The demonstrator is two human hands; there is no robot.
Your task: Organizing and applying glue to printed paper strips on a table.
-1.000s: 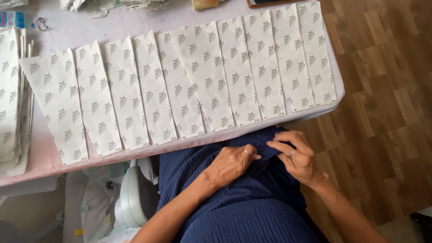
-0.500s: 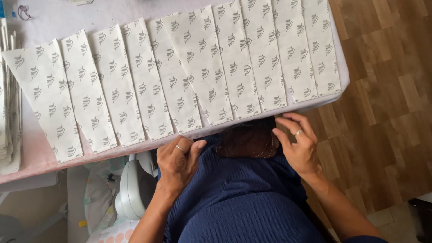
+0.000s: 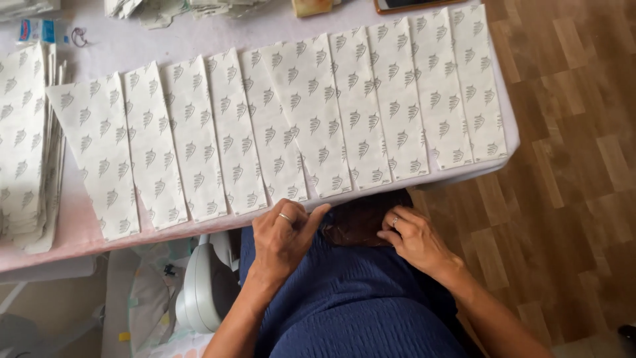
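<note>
A home work corner, seen from above. A table [image 3: 132, 46] under a pale pink cloth carries a row of white strips [image 3: 291, 126] printed with a grey repeating motif, laid side by side along its near edge; a stack [image 3: 26, 139] of the same strips stands at its left end. Small clutter lies along the far edge: folded papers [image 3: 159, 10], a small box [image 3: 40, 30], a phone [image 3: 411, 4]. The floor [image 3: 570, 132] is wood-pattern laminate, as in a living room. A white plastic appliance [image 3: 199, 292] sits under the table. No industrial fittings or benches show; the setting suggests piecework done in a dwelling.
</note>
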